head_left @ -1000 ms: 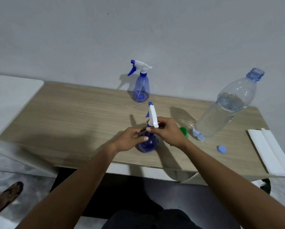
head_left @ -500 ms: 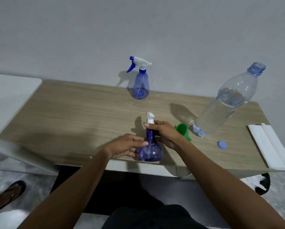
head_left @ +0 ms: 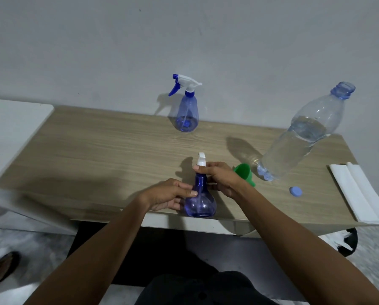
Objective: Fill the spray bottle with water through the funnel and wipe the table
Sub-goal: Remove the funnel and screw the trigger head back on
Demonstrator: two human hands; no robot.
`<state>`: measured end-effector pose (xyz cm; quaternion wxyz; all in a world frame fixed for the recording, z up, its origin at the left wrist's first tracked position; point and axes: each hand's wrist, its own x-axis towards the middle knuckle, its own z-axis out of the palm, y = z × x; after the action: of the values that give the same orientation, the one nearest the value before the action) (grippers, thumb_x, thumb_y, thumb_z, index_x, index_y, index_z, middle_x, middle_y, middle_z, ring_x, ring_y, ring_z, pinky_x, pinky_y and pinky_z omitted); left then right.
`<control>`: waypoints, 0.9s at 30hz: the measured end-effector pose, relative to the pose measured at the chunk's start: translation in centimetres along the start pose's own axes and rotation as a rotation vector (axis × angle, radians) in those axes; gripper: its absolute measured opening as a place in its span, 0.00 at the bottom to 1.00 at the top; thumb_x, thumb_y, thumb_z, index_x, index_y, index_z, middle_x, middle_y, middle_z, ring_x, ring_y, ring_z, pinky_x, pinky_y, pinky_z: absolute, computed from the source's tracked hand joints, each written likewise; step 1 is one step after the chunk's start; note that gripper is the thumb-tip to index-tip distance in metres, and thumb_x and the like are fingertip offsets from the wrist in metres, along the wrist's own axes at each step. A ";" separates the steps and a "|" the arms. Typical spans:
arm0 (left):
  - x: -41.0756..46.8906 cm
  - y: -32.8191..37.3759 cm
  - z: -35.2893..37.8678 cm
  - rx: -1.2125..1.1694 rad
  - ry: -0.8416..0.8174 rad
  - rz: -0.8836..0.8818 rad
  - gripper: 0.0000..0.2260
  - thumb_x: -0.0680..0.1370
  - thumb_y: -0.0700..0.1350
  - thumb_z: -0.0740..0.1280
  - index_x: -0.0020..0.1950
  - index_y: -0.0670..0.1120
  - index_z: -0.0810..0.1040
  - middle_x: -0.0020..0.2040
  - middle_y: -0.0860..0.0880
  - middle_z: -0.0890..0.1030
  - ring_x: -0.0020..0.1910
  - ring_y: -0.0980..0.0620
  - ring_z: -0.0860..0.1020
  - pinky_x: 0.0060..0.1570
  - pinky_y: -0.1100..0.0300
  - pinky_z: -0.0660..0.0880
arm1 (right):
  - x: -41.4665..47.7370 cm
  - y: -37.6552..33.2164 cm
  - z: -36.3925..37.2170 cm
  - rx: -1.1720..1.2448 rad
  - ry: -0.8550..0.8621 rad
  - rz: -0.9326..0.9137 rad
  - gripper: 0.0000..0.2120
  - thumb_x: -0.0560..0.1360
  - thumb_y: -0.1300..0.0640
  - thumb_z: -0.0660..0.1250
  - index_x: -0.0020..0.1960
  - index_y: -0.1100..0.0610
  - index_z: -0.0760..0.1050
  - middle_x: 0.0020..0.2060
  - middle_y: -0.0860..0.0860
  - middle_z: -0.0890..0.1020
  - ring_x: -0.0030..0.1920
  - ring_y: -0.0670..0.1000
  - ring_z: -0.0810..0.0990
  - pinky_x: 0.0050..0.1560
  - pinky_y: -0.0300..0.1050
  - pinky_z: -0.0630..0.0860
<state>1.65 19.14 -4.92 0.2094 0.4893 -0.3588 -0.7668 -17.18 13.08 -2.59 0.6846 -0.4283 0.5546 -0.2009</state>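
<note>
Grips: left hand (head_left: pixel 168 194) holds spray bottle (head_left: pixel 200 206), right hand (head_left: pixel 221 177) clasps its sprayer (head_left: pixel 201 159), hiding the neck.

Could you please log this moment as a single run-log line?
left hand: holds near spray bottle body | right hand: grips its white spray head | funnel: lying on table

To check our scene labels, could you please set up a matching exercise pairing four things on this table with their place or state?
Things:
1. green funnel
2. water bottle
3. far spray bottle
4. near spray bottle

Places or states:
A. standing by the wall, untouched
B. gripped by the left hand and right hand
C. uncapped, partly full
D. lying on its side on the table

Pairs: 1-D, 2-C, 3-A, 4-B.
</note>
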 end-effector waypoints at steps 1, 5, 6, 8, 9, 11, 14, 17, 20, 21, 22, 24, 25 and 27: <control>0.0 0.0 0.0 -0.002 0.000 -0.001 0.17 0.77 0.40 0.72 0.65 0.40 0.80 0.60 0.39 0.83 0.59 0.42 0.82 0.61 0.47 0.79 | 0.0 0.0 0.0 -0.004 -0.002 -0.002 0.10 0.69 0.51 0.80 0.46 0.52 0.82 0.37 0.50 0.84 0.40 0.51 0.80 0.49 0.48 0.76; 0.1 0.1 -0.1 -0.002 0.002 -0.002 0.16 0.77 0.40 0.72 0.65 0.39 0.80 0.59 0.39 0.84 0.57 0.44 0.83 0.59 0.49 0.81 | 0.2 0.0 0.1 -0.020 0.005 -0.010 0.10 0.68 0.50 0.80 0.45 0.52 0.82 0.36 0.49 0.84 0.38 0.49 0.80 0.47 0.47 0.75; 0.1 0.1 -0.1 -0.001 -0.002 -0.003 0.17 0.76 0.40 0.72 0.65 0.39 0.80 0.59 0.39 0.84 0.57 0.44 0.83 0.59 0.49 0.80 | 0.2 0.0 0.1 -0.025 0.007 -0.012 0.11 0.68 0.50 0.80 0.46 0.52 0.82 0.36 0.49 0.84 0.38 0.49 0.80 0.48 0.46 0.76; 0.0 0.2 -0.2 0.006 -0.007 -0.004 0.17 0.77 0.40 0.72 0.65 0.39 0.80 0.59 0.39 0.84 0.58 0.43 0.83 0.59 0.49 0.81 | 0.2 0.1 0.1 -0.032 0.007 -0.016 0.13 0.68 0.48 0.80 0.48 0.52 0.82 0.37 0.49 0.84 0.40 0.50 0.80 0.51 0.47 0.75; 0.0 0.3 -0.2 0.009 -0.008 -0.004 0.17 0.77 0.40 0.72 0.65 0.39 0.80 0.60 0.39 0.84 0.59 0.43 0.83 0.59 0.50 0.81 | 0.2 0.1 0.1 -0.032 0.006 -0.017 0.14 0.68 0.48 0.80 0.49 0.52 0.82 0.37 0.49 0.84 0.41 0.50 0.80 0.52 0.48 0.75; 0.0 0.4 -0.2 0.013 -0.005 -0.002 0.17 0.77 0.40 0.72 0.65 0.39 0.80 0.60 0.38 0.83 0.61 0.41 0.82 0.59 0.49 0.80 | 0.1 -0.1 0.1 -0.028 0.006 -0.016 0.13 0.68 0.48 0.80 0.48 0.51 0.83 0.38 0.49 0.84 0.43 0.51 0.79 0.53 0.48 0.74; 0.2 0.5 -0.3 0.015 0.005 -0.002 0.17 0.76 0.41 0.72 0.65 0.39 0.80 0.60 0.38 0.83 0.61 0.40 0.81 0.61 0.47 0.79 | 0.0 -0.2 0.1 -0.014 0.010 -0.012 0.12 0.69 0.48 0.80 0.48 0.51 0.82 0.38 0.50 0.83 0.43 0.51 0.79 0.52 0.48 0.74; 0.3 0.5 -0.5 0.021 -0.001 -0.011 0.16 0.77 0.40 0.72 0.65 0.39 0.81 0.60 0.38 0.83 0.62 0.39 0.81 0.61 0.47 0.79 | 0.1 -0.2 -0.1 -0.011 0.011 -0.014 0.11 0.69 0.49 0.80 0.46 0.51 0.82 0.37 0.49 0.84 0.41 0.49 0.80 0.52 0.48 0.74; 0.4 0.4 -0.5 0.023 -0.007 -0.017 0.17 0.77 0.40 0.72 0.65 0.39 0.80 0.61 0.37 0.82 0.63 0.39 0.80 0.60 0.48 0.80 | 0.2 -0.1 -0.2 -0.025 0.023 -0.013 0.10 0.69 0.49 0.80 0.44 0.51 0.82 0.37 0.49 0.84 0.39 0.48 0.80 0.49 0.46 0.74; 0.4 0.5 -0.5 0.021 -0.007 -0.015 0.17 0.77 0.40 0.72 0.65 0.39 0.80 0.62 0.36 0.82 0.62 0.39 0.80 0.60 0.48 0.80 | 0.2 0.0 -0.2 -0.023 0.024 -0.018 0.10 0.69 0.48 0.80 0.44 0.51 0.82 0.37 0.49 0.84 0.39 0.48 0.80 0.48 0.45 0.74; 0.5 0.5 -0.4 0.019 -0.010 -0.010 0.18 0.76 0.41 0.72 0.65 0.39 0.80 0.61 0.36 0.82 0.61 0.40 0.81 0.59 0.49 0.80 | 0.2 -0.1 -0.3 -0.015 0.022 -0.024 0.10 0.69 0.49 0.79 0.45 0.51 0.83 0.37 0.49 0.84 0.38 0.48 0.80 0.47 0.44 0.74; 0.5 0.8 -0.4 0.024 -0.024 0.004 0.19 0.75 0.44 0.74 0.65 0.40 0.81 0.60 0.37 0.83 0.57 0.42 0.82 0.58 0.49 0.81 | 0.2 -0.2 -0.4 0.029 0.000 -0.049 0.12 0.70 0.52 0.79 0.51 0.53 0.82 0.37 0.49 0.84 0.35 0.46 0.80 0.42 0.41 0.75; 0.4 1.0 -0.3 0.024 -0.026 0.012 0.20 0.74 0.45 0.74 0.64 0.41 0.81 0.60 0.38 0.83 0.56 0.43 0.83 0.57 0.50 0.81 | 0.3 -0.3 -0.6 0.069 0.001 -0.072 0.16 0.70 0.55 0.79 0.55 0.56 0.81 0.38 0.50 0.85 0.34 0.46 0.81 0.40 0.40 0.77; 0.6 1.8 -0.3 0.008 -0.012 0.034 0.20 0.73 0.45 0.75 0.63 0.43 0.82 0.58 0.41 0.84 0.55 0.45 0.83 0.56 0.52 0.81 | 0.7 -1.0 -1.0 0.155 0.062 -0.117 0.24 0.68 0.61 0.81 0.60 0.58 0.75 0.44 0.56 0.86 0.37 0.51 0.83 0.43 0.44 0.80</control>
<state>1.60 17.50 -4.03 0.2183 0.4794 -0.3714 -0.7646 -17.69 11.62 -2.18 0.6853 -0.3994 0.5322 -0.2960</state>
